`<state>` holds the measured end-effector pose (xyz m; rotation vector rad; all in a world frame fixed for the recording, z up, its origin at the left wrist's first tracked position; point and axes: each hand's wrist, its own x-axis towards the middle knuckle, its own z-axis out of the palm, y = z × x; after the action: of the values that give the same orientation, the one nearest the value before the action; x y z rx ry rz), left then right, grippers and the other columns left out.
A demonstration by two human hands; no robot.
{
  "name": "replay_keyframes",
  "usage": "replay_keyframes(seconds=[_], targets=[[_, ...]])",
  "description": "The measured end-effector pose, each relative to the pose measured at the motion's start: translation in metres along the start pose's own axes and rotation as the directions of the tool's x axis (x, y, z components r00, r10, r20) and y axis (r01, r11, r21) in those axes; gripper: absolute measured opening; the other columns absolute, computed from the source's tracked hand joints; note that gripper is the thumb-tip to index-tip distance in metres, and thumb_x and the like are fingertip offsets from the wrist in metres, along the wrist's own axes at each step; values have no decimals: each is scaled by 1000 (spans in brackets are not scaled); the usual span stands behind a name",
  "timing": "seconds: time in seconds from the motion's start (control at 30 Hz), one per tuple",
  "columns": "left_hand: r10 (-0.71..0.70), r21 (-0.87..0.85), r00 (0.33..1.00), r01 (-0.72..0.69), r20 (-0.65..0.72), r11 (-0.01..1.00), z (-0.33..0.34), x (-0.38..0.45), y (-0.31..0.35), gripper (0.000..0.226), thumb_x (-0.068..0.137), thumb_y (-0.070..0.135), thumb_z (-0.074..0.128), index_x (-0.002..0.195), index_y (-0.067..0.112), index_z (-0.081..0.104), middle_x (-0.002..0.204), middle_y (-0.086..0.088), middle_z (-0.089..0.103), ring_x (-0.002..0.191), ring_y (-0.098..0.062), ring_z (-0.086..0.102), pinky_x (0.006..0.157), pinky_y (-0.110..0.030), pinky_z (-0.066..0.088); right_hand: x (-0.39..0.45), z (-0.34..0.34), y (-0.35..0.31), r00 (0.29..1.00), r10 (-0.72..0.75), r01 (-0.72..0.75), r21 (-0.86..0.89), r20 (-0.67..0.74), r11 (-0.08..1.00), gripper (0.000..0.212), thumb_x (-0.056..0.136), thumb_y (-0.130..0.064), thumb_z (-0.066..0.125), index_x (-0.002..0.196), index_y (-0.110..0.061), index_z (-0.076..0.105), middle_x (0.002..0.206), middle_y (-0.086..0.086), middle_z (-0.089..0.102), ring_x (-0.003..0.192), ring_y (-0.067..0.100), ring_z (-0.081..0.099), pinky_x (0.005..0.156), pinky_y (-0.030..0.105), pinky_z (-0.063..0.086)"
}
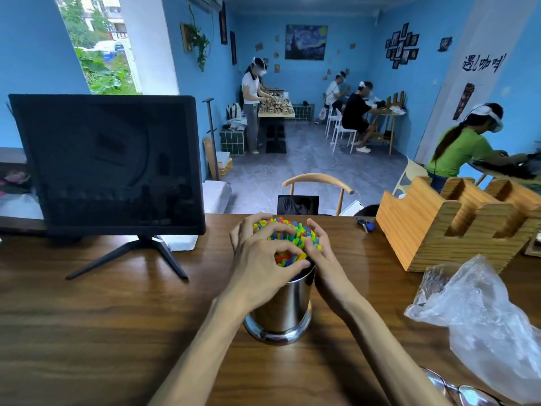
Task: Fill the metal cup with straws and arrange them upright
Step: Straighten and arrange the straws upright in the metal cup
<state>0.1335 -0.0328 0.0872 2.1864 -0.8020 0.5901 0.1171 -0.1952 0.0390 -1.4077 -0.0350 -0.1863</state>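
A: Where does the metal cup (pixel 282 306) stand?

B: Upright on the wooden table (pixel 102 317), near the middle and a little toward the near edge. It is packed with coloured straws (pixel 288 230), whose cut ends, green, blue, orange and yellow, stick up above the rim and fan out toward the far side.

A: And the hands?

B: Both are at the straw tops. The left hand (pixel 260 259) reaches over from the left, its fingers curled round the bundle and its thumb pressed against the near side of the ends. The right hand (pixel 317 247) closes in from the right, fingers bent and wrapped against the right side of the bundle. Between them they hold the straws gathered.

A: What else is on the table?

B: A dark monitor (pixel 111 162) on a splayed stand at the far left, a slotted wooden holder (pixel 450 227) at the far right, a crumpled clear plastic bag (pixel 483 315) nearer on the right, glasses (pixel 465 391) at the near right edge, and a small blue key fob (pixel 366 225) just left of the holder.
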Motion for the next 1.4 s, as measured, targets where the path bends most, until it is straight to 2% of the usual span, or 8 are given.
replay_keyframes(seconds=[0.27, 0.37, 0.53, 0.73, 0.93, 1.1, 1.3, 1.4], targets=[[56, -181, 992, -76, -115, 981, -26, 5, 19, 17, 85, 50, 65, 93, 40, 77, 109, 21, 65, 112, -11, 48, 101, -21, 32, -12, 2, -13, 984, -142, 129, -120, -109, 984, 90, 67, -93, 55, 142, -45, 43, 157, -5, 39, 144, 4, 38, 118, 31, 36], [12, -464, 987, -87, -161, 882, -42, 16, 34, 13, 94, 31, 71, 106, 35, 73, 100, 15, 75, 97, -11, 70, 88, -35, 56, -16, 7, -28, 929, -357, 293, -391, -101, 873, 57, 89, -80, 40, 139, -54, 47, 153, -18, 40, 149, 9, 29, 122, 56, 23], [-205, -701, 889, -163, -409, 694, -51, 32, 41, 15, 94, 20, 71, 108, 26, 71, 95, 0, 80, 88, -28, 76, 73, -36, 59, -22, 11, -47, 870, -490, 432, -577, 62, 693, 31, 101, -52, 42, 128, -54, 59, 137, -29, 56, 145, 7, 36, 118, 57, 25], [-487, -862, 808, -49, -332, 505, -50, 37, 29, 18, 87, 18, 75, 103, 15, 68, 88, -3, 80, 84, -22, 75, 66, -26, 57, -30, 12, -63, 910, -414, 406, -209, 4, 890, 22, 95, -18, 61, 116, -17, 70, 87, 2, 77, 86, 11, 73, 83, 23, 55], [-605, -926, 779, 91, -163, 367, -40, 33, 1, 26, 71, 26, 77, 92, 13, 68, 81, 4, 78, 78, -6, 70, 71, -20, 53, -19, -10, -80, 921, -364, 367, -3, -138, 930, 31, 73, -42, 84, 90, -17, 78, 85, 15, 77, 71, 23, 74, 70, 31, 54], [-597, -840, 801, 296, -41, 455, -33, 23, -8, 12, 74, 18, 83, 83, 12, 78, 76, 4, 78, 71, -3, 69, 70, -17, 52, -7, -7, -101, 873, -390, 445, 150, -293, 883, 24, 70, -38, 80, 79, -16, 78, 68, 2, 71, 61, 17, 70, 63, 23, 52], [-288, -374, 957, 284, 45, 883, -35, 8, -16, 11, 79, 33, 86, 79, 42, 80, 80, 22, 76, 83, 2, 71, 76, -28, 58, 5, 0, -118, 786, -591, 509, -355, -180, 784, 3, 91, -26, 72, 93, -28, 73, 82, -11, 75, 62, 17, 70, 59, 25, 51], [-196, -267, 977, 212, 87, 940, -39, 11, -25, 3, 81, 37, 83, 83, 34, 82, 90, 21, 75, 94, 2, 68, 83, -29, 56, 7, 6, -108, 742, -666, 496, -604, -78, 624, 46, 89, -21, 78, 126, -38, 57, 74, -7, 68, 66, 17, 67, 63, 24, 50]])
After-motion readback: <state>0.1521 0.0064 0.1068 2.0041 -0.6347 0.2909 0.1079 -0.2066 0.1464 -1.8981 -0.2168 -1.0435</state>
